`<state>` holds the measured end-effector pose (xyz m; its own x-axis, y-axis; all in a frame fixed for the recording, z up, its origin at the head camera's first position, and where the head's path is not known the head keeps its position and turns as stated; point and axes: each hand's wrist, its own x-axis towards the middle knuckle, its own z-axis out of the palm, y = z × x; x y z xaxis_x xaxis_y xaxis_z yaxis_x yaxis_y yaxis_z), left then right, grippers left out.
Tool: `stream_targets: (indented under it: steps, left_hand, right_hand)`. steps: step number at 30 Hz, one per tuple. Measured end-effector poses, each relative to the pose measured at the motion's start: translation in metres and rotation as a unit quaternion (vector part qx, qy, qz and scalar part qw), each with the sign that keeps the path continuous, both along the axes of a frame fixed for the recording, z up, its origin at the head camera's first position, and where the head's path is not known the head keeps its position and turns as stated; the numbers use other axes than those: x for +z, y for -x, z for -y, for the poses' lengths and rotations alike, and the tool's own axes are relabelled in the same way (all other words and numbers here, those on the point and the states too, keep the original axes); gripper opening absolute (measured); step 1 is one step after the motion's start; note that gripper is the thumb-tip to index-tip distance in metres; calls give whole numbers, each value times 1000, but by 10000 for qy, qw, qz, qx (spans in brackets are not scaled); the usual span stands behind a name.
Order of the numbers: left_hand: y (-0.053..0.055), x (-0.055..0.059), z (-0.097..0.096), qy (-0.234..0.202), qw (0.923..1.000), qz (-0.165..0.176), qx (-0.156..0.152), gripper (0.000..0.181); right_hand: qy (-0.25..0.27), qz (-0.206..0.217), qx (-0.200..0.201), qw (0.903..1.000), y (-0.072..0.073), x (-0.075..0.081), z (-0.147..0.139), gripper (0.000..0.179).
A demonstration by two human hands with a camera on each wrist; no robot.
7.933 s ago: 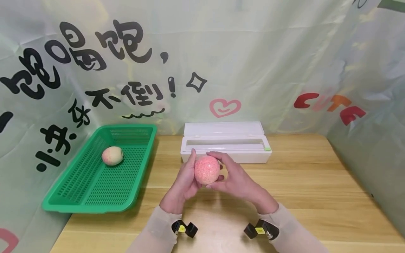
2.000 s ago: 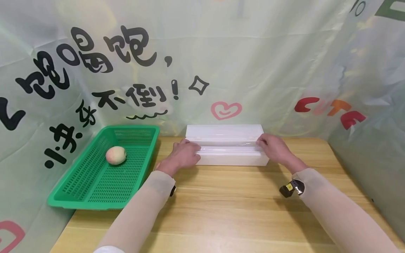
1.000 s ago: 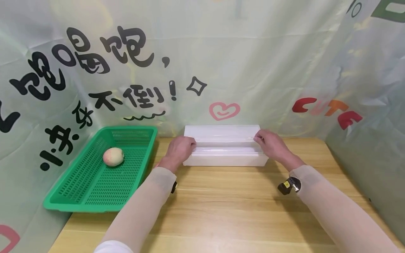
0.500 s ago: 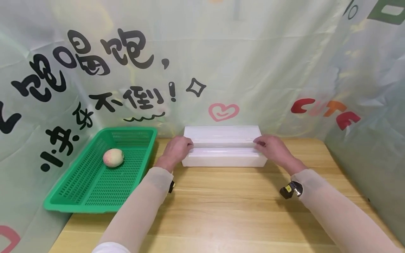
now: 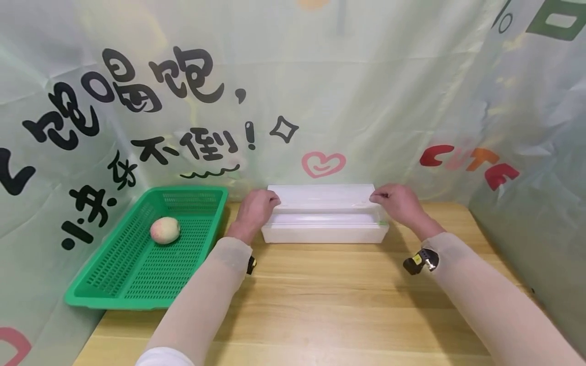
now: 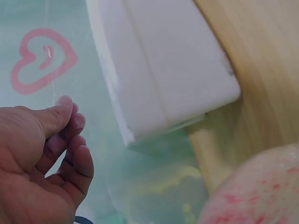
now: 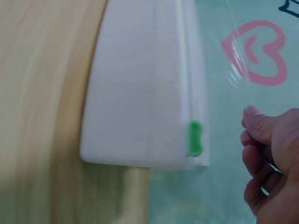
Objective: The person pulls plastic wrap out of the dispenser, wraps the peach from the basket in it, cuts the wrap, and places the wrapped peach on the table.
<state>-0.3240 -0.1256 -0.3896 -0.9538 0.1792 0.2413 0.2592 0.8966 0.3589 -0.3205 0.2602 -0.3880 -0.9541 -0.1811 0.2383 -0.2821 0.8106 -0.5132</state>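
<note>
Clear film (image 7: 237, 65) barely vis.; L hand (image 5: 255, 212) + R hand (image 5: 402, 204): fingers pinching it; pink-flecked fruit (image 6: 261, 198) cut off, L wrist view.

The box (image 5: 325, 235) stood at the back of the worktop (image 5: 320, 305), before the curtain (image 5: 366, 101). To its left lay the basket (image 5: 142, 269), a peach (image 5: 165, 230) inside. The left hand (image 5: 255, 211) was by the box's left end, a second peach (image 6: 261, 196) near its wrist; the right hand (image 5: 400, 203) by the right end, film (image 7: 237, 70) between them.
</note>
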Motion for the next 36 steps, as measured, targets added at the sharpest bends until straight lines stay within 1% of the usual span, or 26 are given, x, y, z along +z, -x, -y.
stream_targets:
  steps: [3, 7, 10, 16, 21, 28, 31, 36]
  left_hand:
    - [-1, 4, -1, -217, 9997, -71, 64, 19]
    - [-2, 8, -3, -531, 9983, -163, 197, 21]
    - [-4, 11, -4, -714, 9966, -259, 305, 22]
    - [-14, 19, -7, -1123, 9917, -425, 468, 21]
    - [-22, 27, -8, -1282, 9888, -541, 536, 20]
    - [-28, 39, -9, -1409, 9847, -898, 487, 19]
    - [-30, 43, -10, -1465, 9825, -1048, 476, 20]
    - [-34, 49, -11, -1456, 9781, -1430, 417, 19]
  right_hand:
    - [212, 119, -144, 9996, -1, 5, 0, 26]
    - [649, 223, -465, 9966, -6, 10, 4, 29]
    - [1012, 185, -674, 9924, -11, 12, 8, 32]
    - [1652, -5, -944, 9817, -20, 17, 13, 29]
    - [1875, -68, -1038, 9767, -28, 25, 15, 30]
    - [2255, -78, -1074, 9683, -35, 36, 16, 36]
    - [2553, -46, -1072, 9609, -38, 40, 17, 38]
    - [3075, -32, -1067, 9455, -44, 48, 19, 40]
